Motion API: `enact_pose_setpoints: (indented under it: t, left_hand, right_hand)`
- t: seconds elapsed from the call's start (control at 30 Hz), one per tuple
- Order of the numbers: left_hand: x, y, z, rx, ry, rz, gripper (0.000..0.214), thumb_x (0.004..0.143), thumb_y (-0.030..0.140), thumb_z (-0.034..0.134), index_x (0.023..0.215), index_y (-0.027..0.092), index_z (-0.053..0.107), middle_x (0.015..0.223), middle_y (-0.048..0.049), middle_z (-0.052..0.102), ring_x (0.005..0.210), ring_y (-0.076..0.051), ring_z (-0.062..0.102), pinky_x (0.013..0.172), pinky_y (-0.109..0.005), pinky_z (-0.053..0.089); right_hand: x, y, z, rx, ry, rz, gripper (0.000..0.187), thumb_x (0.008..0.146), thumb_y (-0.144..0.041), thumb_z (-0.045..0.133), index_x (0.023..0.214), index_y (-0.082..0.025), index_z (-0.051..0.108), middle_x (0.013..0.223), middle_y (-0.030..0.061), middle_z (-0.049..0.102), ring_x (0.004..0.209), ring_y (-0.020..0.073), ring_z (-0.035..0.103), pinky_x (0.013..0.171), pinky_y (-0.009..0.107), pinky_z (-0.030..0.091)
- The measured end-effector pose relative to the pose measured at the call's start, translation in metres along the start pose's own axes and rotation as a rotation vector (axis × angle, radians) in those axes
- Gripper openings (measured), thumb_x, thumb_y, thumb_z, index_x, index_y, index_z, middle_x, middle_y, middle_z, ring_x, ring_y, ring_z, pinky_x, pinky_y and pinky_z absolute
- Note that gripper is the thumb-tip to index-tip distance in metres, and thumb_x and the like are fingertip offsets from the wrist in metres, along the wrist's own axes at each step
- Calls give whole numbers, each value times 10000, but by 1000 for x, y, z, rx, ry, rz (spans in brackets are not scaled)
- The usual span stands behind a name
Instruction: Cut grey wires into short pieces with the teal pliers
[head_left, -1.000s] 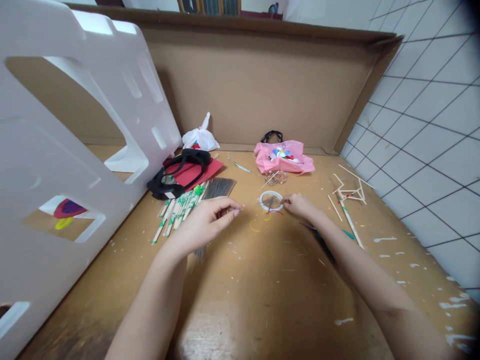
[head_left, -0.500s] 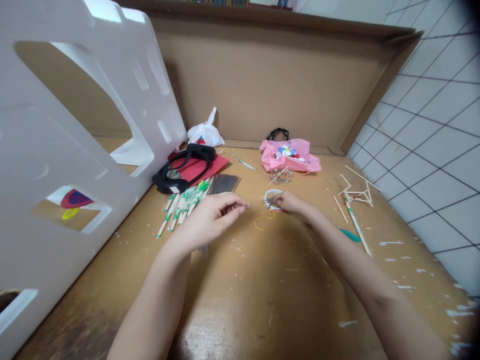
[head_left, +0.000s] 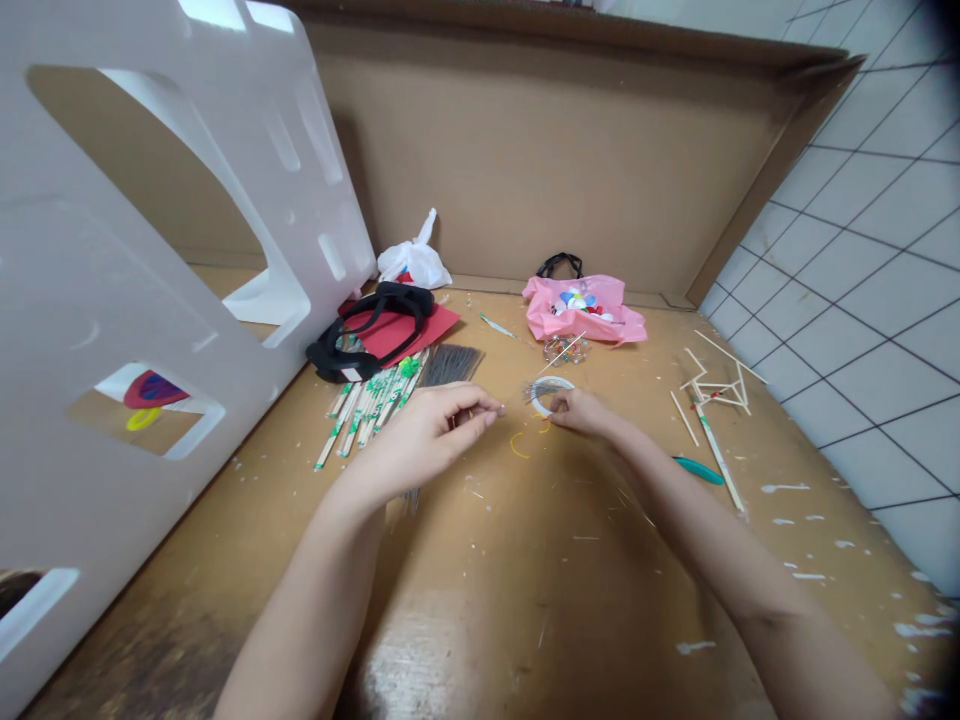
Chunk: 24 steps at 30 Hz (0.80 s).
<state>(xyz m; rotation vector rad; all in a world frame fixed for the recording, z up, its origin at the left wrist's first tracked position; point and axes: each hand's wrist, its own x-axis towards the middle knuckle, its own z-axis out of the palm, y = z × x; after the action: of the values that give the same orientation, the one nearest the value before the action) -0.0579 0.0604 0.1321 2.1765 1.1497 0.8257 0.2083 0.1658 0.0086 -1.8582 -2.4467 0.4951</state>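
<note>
My left hand [head_left: 450, 425] is raised above the table with thumb and forefinger pinched. A tiny pale speck shows at its fingertips, too small to name. My right hand [head_left: 579, 412] is closed at the lower right edge of a white ring [head_left: 568, 383]. Whatever its fingertips grip there is hidden. Short thin grey wires [head_left: 550, 388] lie across the ring's upper part. Between the two hands, curved yellow strands [head_left: 516, 447] rest on the table. Left of my left hand fans out a bundle of thin grey wires [head_left: 454, 366].
Beside the wires lie green-and-white wrapped sticks [head_left: 360, 412], a red sheet [head_left: 442, 322] and a black strap [head_left: 330, 365]. A pink bag [head_left: 536, 300] holds coloured pieces. At right are a stick frame [head_left: 720, 392] and a teal tool [head_left: 699, 470]. A white plastic panel [head_left: 300, 250] stands left.
My right hand has moved down slightly at the ring, and the grey wires by its fingers now lie higher across the ring. My left hand stays pinched, nearly unmoved.
</note>
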Motion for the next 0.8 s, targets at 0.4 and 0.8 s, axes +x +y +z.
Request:
enact_pose_setpoints:
  t: [0.4, 0.8]
  left_hand:
    - [-1, 0, 1, -3, -30, -5, 209, 853, 286, 469, 878, 166, 638, 814, -28, 651, 689, -111, 557, 617, -215, 420]
    - [-1, 2, 1, -3, -40, 6, 198, 859, 277, 470, 869, 166, 634, 806, -19, 647, 689, -106, 554, 614, -209, 405]
  right_hand:
    - [-17, -11, 2, -174, 81, -89, 266, 864, -347, 433, 877, -206, 658, 929, 80, 676, 834, 210, 597, 705, 280, 391]
    - [8, -2, -27, -171, 52, -68, 289, 839, -424, 479, 898, -237, 691, 808, 44, 696, 737, 191, 614, 647, 251, 407]
